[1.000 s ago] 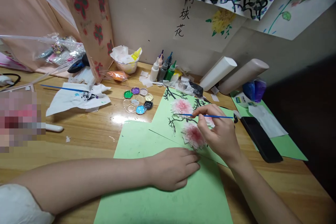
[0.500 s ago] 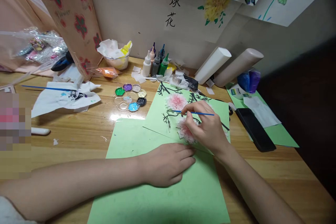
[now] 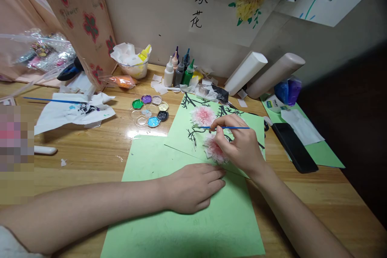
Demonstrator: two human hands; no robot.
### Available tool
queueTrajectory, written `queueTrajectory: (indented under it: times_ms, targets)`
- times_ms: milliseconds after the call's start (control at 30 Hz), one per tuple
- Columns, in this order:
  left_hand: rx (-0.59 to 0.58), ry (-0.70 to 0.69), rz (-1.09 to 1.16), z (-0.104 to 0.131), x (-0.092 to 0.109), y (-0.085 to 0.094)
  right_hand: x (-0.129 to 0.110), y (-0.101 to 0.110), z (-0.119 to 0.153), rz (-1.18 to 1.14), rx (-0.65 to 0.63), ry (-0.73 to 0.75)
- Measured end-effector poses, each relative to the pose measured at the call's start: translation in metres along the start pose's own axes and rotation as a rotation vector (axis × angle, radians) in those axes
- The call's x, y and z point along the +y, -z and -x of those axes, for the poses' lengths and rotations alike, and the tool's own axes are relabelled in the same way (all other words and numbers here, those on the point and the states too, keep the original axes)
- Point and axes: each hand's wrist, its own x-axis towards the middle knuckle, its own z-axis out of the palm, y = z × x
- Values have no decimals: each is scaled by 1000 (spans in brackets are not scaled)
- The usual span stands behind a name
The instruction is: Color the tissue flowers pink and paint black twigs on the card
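My right hand point(image 3: 242, 141) pinches a thin blue paintbrush point(image 3: 236, 127), its tip touching the upper green sheet point(image 3: 178, 137) just below a pink tissue-paper flower point(image 3: 203, 116). A small greenish-grey dab shows at the brush tip. Black painted branches spread over this sheet, and a second pink flower point(image 3: 215, 148) lies partly behind my fingers. My left hand point(image 3: 196, 188) rests flat, palm down, with fingers stretched out over the lower green sheet point(image 3: 181, 234), its fingertips close to the edge of the painted sheet.
A paint palette point(image 3: 148, 117) holds several colours on the wooden table. Behind it stand paint bottles point(image 3: 178, 74) and a tissue-filled cup point(image 3: 133, 62). Another brush point(image 3: 51, 100) lies on a stained tissue point(image 3: 69, 117) at left. A black phone point(image 3: 293, 147) and two leaning rolls are at right.
My right hand and the paintbrush have shifted very slightly to the right, the tip staying near the same spot. The left hand stays in place. The camera view has moved slightly.
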Motion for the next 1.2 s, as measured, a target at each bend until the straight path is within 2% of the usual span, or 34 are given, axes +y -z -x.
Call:
queueTrajectory:
  times_ms: [1200]
  targets:
    - [2,15,45,0,0,2,0,1,-1,-14,-53,-6]
